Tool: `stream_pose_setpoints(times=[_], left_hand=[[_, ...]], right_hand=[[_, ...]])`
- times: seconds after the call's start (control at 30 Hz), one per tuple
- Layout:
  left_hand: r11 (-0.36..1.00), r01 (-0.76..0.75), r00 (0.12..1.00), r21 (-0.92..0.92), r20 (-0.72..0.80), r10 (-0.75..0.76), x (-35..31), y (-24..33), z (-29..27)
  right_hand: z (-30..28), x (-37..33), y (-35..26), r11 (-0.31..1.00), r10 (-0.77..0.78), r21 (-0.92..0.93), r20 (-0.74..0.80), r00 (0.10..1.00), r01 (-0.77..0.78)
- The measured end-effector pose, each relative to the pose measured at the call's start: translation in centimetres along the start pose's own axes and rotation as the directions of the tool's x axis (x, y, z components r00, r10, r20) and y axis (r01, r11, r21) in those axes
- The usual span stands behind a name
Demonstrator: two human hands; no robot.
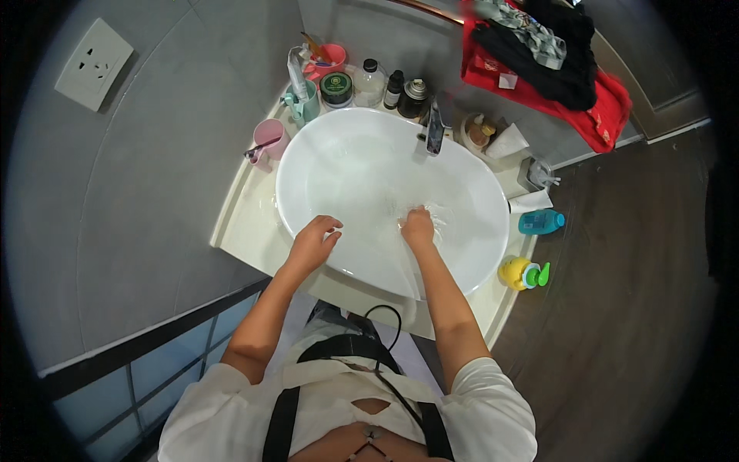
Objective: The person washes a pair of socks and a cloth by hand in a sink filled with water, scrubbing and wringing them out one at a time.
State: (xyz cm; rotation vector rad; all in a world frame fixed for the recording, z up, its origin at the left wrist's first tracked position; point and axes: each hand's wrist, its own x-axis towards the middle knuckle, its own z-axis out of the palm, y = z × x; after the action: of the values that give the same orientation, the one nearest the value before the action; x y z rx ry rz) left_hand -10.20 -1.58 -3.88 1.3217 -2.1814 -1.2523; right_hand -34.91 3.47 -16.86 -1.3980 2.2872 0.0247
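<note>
A white oval washbasin point(339, 142) with clear water in it sits on the counter in front of me. My left hand point(312, 242) hovers at its near left rim, fingers apart and holding nothing. Toward the basin's middle right, my right hand point(418, 228) is down at the water with its fingers curled closed, and ripples spread around it. Whatever those fingers hold, if anything, is hidden. A pale band runs from near that hand to the near rim; I cannot tell what it is. At the far side stands a dark shiny faucet point(435, 129).
Along the counter's back are a pink cup point(271, 138), a green-lidded jar point(336, 89), a clear bottle point(369, 83) and a black-capped can point(413, 98). On the right stand a blue bottle point(540, 222) and a yellow pump bottle point(519, 273). Red and black clothes point(554, 77) hang at upper right.
</note>
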Motion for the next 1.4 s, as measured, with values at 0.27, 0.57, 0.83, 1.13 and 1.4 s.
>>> stream_pose_setpoints(times=[0.27,0.57,0.83,1.13,1.4], left_hand=[[0.991,-0.095,0.995,-0.091,-0.042,0.092,1.4,-3.1,0.3],[0.992,0.0,0.999,-0.128,0.054,0.007,0.9,-4.2,1.0],[0.987,-0.034,0.998,-0.157,0.053,0.042,1.3,-4.3,0.8],[0.993,0.021,0.994,-0.115,0.107,-0.009,0.8,-3.2,0.0],[0.991,-0.021,0.999,-0.136,0.036,0.026,0.6,-4.2,-0.5]], right_hand=[[2.2,0.1,-4.8,0.996,-0.063,-0.073,-0.242,0.968,0.047],[1.9,1.7,-6.1,0.992,-0.031,-0.127,-0.156,0.987,0.011],[4.2,2.3,-6.9,0.999,0.032,0.0,-0.255,0.966,-0.033],[2.3,3.3,-5.1,0.999,0.026,-0.029,-0.09,0.996,-0.029],[2.4,2.4,-4.8,0.969,-0.098,-0.246,-0.244,0.965,0.036]])
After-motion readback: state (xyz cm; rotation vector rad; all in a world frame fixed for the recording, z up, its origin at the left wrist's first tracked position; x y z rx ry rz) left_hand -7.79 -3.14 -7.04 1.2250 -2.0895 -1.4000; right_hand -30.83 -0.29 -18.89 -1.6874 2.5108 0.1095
